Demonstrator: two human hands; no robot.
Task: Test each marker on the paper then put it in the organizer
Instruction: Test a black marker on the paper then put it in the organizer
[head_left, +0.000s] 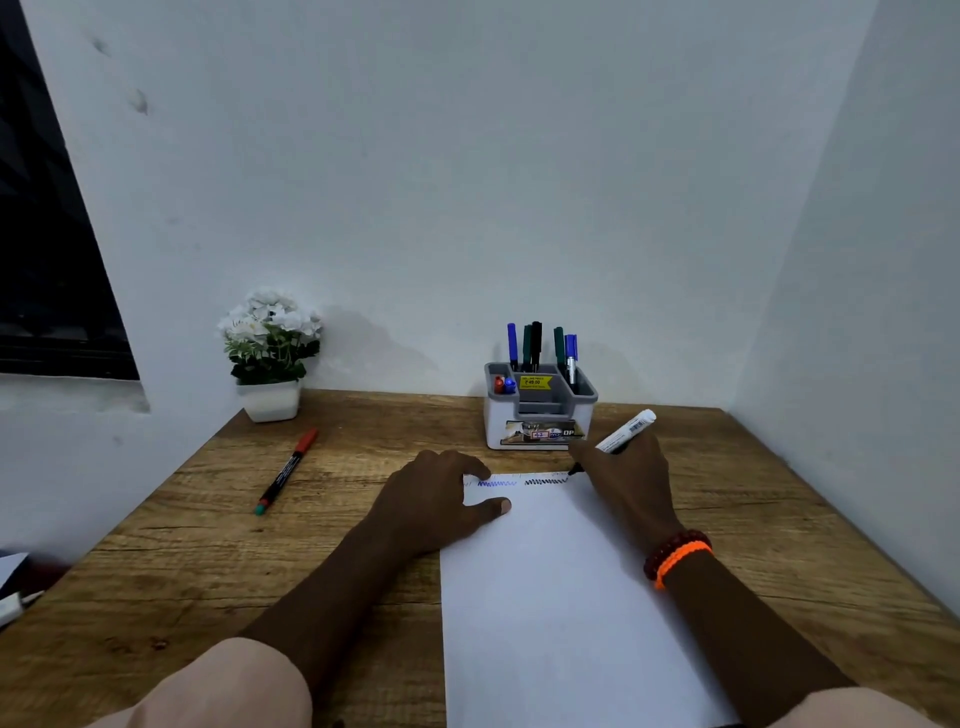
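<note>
Gripping a white marker (626, 430) like a pen, the right hand (631, 480) sets its black tip at the paper's (561, 597) upper right corner, ending a black zigzag beside a blue one. Left hand (441, 506) lies flat, fingers spread on the top left edge, likely to stop the sheet sliding. Organizer (540, 410), just above the paper, already holds several markers. One red-capped marker (287, 470) waits on the table (208, 545), centre left.

Grainy wooden desk (208, 545), smooth matt paper (561, 597), glossy plastic organizer (496, 421).
</note>
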